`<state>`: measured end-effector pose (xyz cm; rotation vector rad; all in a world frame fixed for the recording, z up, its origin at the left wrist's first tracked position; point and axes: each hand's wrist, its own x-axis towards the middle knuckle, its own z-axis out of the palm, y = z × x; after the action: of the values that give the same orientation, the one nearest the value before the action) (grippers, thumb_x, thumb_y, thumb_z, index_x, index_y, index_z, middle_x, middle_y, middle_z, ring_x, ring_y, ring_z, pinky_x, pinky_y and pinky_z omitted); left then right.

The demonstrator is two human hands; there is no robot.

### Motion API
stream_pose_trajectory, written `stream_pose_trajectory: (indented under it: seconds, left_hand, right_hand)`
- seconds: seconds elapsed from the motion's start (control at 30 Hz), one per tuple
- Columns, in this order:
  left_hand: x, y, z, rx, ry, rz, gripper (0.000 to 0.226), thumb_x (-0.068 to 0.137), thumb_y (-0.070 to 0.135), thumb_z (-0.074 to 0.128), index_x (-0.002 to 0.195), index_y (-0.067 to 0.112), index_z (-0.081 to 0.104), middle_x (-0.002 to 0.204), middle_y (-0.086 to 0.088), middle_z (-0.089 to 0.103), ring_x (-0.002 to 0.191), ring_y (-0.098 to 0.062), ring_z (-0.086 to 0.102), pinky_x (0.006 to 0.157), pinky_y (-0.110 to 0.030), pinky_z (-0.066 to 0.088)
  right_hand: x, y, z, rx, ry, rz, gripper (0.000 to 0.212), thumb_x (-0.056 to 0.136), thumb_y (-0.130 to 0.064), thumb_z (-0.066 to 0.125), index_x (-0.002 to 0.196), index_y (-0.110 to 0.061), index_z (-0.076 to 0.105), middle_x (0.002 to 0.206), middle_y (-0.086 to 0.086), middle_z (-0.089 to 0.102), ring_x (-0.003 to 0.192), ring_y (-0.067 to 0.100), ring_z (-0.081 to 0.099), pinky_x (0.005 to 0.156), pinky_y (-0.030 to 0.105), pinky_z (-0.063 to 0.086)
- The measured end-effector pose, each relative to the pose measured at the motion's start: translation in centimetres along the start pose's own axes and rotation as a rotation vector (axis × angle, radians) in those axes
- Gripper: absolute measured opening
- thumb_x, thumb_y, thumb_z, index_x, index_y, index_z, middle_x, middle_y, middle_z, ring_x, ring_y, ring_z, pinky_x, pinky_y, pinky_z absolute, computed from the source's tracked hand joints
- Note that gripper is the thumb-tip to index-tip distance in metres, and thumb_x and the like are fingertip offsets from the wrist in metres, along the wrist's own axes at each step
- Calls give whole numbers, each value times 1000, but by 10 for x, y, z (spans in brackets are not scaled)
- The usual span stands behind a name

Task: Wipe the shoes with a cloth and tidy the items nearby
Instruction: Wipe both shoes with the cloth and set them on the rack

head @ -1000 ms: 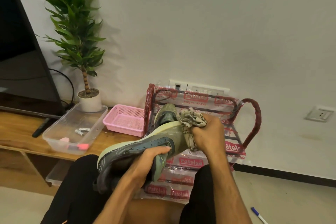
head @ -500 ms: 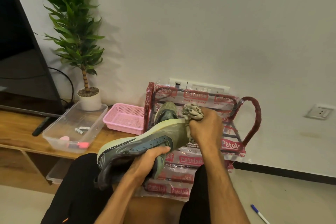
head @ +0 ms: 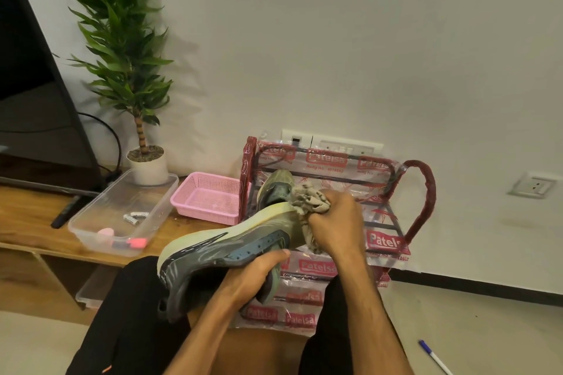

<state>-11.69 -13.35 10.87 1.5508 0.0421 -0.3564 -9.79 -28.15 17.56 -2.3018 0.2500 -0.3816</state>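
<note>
A grey-blue running shoe (head: 213, 250) with a pale green sole lies tilted on its side above my lap. My left hand (head: 253, 277) grips it from below, thumb along the upper. My right hand (head: 335, 222) holds a crumpled grey cloth (head: 307, 201) bunched against the shoe's toe end. A second shoe (head: 274, 189) stands on the red wire shoe rack (head: 423, 192) just behind the cloth, partly hidden.
A clear plastic tub (head: 91, 222) with batteries and pink items and an empty pink basket (head: 210, 201) sit on the wooden bench (head: 27, 219). A potted plant (head: 146, 161) and a TV (head: 36, 119) stand at the left. A blue pen (head: 434, 356) lies on the floor.
My right hand has slid the cloth slightly along the shoe's toe end, with the cloth bunched tighter. My left hand keeps the shoe in the same place.
</note>
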Motion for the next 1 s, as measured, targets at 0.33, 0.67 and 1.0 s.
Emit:
stream_pose_trajectory:
  seconds: [0.33,0.67,1.0]
  left_hand:
    - [1,-5,-6,58,16,-39,19,88,36,69,101,22,73,90,6,77,88,-14,73,96,-46,53]
    - [7,-3,-3,60,8,-116,23,84,42,71,97,23,75,89,2,78,89,-20,74,97,-47,52]
    - [7,3,-11,75,-30,-94,27,72,44,74,84,20,78,89,-3,78,87,-24,74,97,-50,52]
  right_hand:
    - [4,7,6,13,103,0,17,82,-3,69,75,-19,69,66,-7,64,63,10,61,52,25,49]
    - [1,5,5,31,192,4,12,81,-5,71,87,-15,73,74,-4,67,70,15,63,58,28,51]
    - [4,17,-2,38,181,57,19,83,-5,72,98,-15,73,88,1,73,72,12,61,58,24,49]
